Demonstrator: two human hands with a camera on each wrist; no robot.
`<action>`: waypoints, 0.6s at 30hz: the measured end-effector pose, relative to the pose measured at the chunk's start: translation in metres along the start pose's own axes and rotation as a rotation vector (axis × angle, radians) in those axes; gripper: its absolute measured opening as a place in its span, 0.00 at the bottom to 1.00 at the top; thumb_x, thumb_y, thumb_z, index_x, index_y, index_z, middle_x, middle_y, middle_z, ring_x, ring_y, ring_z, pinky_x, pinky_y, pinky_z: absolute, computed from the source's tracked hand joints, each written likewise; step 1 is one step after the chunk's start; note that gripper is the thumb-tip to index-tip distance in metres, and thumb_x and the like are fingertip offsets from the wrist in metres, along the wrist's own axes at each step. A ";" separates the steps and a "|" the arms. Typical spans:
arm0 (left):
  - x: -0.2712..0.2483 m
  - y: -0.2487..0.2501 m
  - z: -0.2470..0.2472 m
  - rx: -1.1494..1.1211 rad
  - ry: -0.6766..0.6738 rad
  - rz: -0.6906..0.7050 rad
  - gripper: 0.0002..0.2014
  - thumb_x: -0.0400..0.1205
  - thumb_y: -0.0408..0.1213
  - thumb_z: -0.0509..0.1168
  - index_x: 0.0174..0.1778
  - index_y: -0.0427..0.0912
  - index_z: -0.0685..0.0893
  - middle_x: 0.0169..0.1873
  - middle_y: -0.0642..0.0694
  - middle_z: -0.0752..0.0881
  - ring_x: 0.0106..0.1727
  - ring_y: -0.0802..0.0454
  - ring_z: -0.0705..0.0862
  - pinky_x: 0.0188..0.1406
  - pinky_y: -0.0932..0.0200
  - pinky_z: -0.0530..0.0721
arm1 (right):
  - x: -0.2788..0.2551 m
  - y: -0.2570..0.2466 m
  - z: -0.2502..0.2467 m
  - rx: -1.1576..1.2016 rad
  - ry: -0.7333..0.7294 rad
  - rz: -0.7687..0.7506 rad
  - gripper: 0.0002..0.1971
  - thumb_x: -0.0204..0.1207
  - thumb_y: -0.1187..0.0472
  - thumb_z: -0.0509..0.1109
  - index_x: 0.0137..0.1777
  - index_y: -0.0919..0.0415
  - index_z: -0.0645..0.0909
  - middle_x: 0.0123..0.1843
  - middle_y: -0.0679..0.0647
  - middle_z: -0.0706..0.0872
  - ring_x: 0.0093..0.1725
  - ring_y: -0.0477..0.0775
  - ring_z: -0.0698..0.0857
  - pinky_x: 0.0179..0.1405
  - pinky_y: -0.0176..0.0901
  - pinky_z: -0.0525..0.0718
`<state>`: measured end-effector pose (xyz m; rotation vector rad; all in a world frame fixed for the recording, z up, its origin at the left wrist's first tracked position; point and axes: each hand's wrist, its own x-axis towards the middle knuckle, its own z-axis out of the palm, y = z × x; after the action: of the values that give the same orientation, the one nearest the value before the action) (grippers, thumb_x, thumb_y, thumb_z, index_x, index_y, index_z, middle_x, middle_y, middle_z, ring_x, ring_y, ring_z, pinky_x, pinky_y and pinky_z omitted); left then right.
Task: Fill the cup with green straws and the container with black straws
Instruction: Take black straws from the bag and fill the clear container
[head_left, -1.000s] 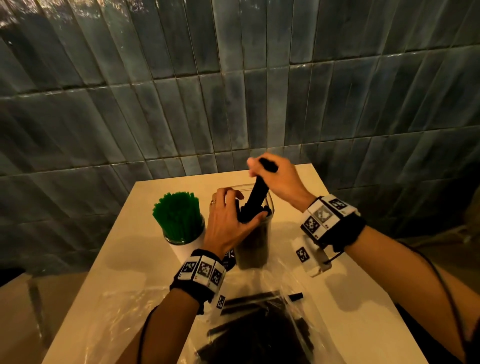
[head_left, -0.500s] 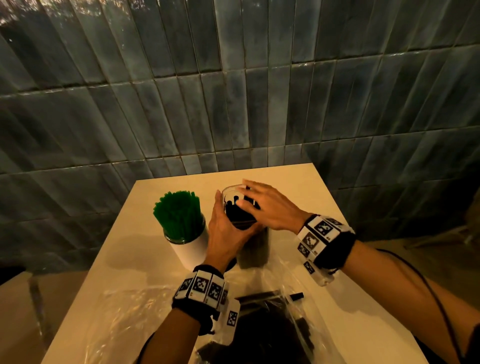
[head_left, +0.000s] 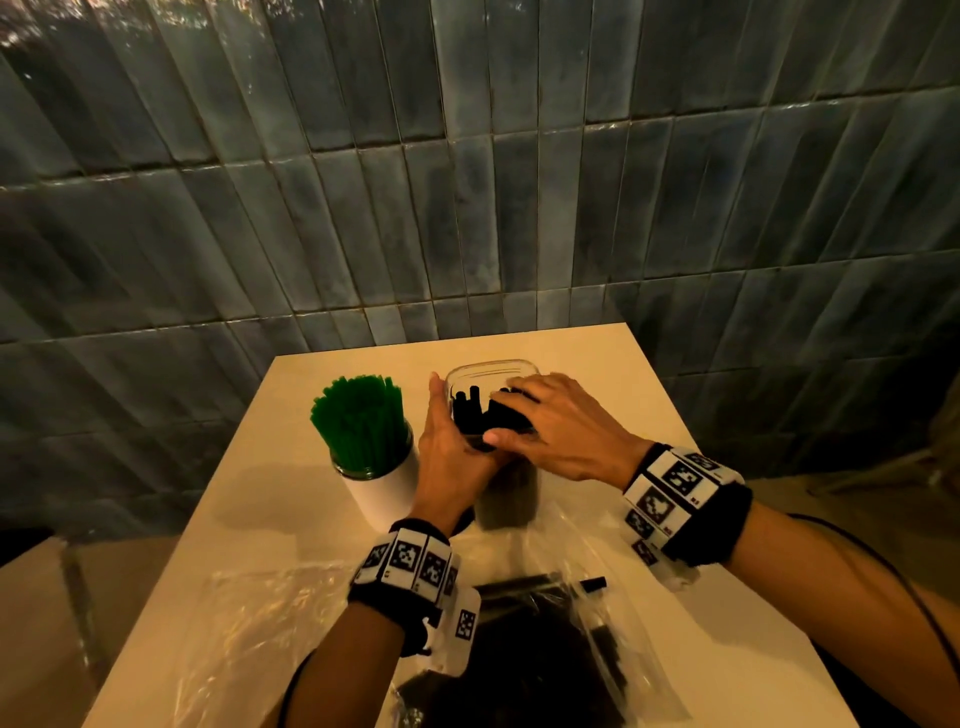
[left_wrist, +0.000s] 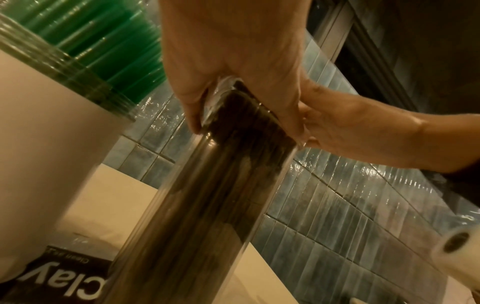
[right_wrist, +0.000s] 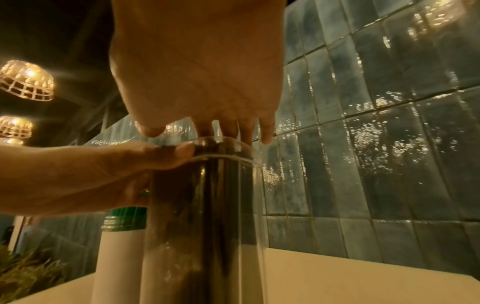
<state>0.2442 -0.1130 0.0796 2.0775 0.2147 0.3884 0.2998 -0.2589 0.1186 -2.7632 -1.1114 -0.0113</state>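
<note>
A tall clear container (head_left: 496, 370) stands mid-table with black straws (head_left: 470, 410) upright inside. My left hand (head_left: 441, 447) grips it just below the rim, thumb on the near side. My right hand (head_left: 556, 426) lies flat over the opening, with straight fingers pressing on the straw tops. Left of it, a white cup (head_left: 382, 493) is packed with green straws (head_left: 358, 426). The left wrist view shows my left hand (left_wrist: 233, 61) wrapped round the container (left_wrist: 207, 205). In the right wrist view, my right hand (right_wrist: 197, 72) hovers palm-down over the rim of the container (right_wrist: 202, 205).
A clear plastic bag of black straws (head_left: 545, 654) lies at the table's near edge, with one loose black straw (head_left: 592, 584) beside it. An empty plastic bag (head_left: 260, 623) lies near left. A tiled wall (head_left: 467, 182) stands close behind the small table (head_left: 597, 374).
My right hand has lowered a bundle of black straws into the container, let go, and now lies flat over the top. My left hand has stayed on the container.
</note>
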 end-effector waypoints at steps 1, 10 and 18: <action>0.001 0.000 0.000 0.000 0.001 0.003 0.59 0.67 0.47 0.79 0.83 0.45 0.42 0.79 0.42 0.63 0.78 0.44 0.65 0.74 0.55 0.64 | -0.002 0.003 0.000 0.026 0.030 0.008 0.37 0.76 0.29 0.44 0.80 0.50 0.62 0.81 0.54 0.64 0.78 0.57 0.65 0.78 0.50 0.58; -0.036 -0.003 -0.004 0.323 0.260 0.478 0.43 0.73 0.61 0.67 0.77 0.43 0.57 0.75 0.38 0.61 0.76 0.50 0.59 0.74 0.65 0.57 | -0.075 0.036 0.042 0.463 0.284 0.198 0.18 0.83 0.48 0.58 0.68 0.52 0.76 0.67 0.49 0.78 0.65 0.48 0.77 0.63 0.36 0.70; -0.117 -0.043 0.027 0.635 -0.858 0.206 0.45 0.79 0.45 0.65 0.77 0.71 0.36 0.69 0.44 0.76 0.65 0.44 0.78 0.67 0.46 0.75 | -0.156 0.016 0.114 0.510 -0.447 0.217 0.16 0.79 0.64 0.57 0.59 0.58 0.84 0.61 0.54 0.85 0.61 0.55 0.82 0.58 0.40 0.77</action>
<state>0.1453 -0.1488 0.0082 2.6909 -0.4486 -0.5394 0.1920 -0.3597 -0.0071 -2.4439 -0.7422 0.8283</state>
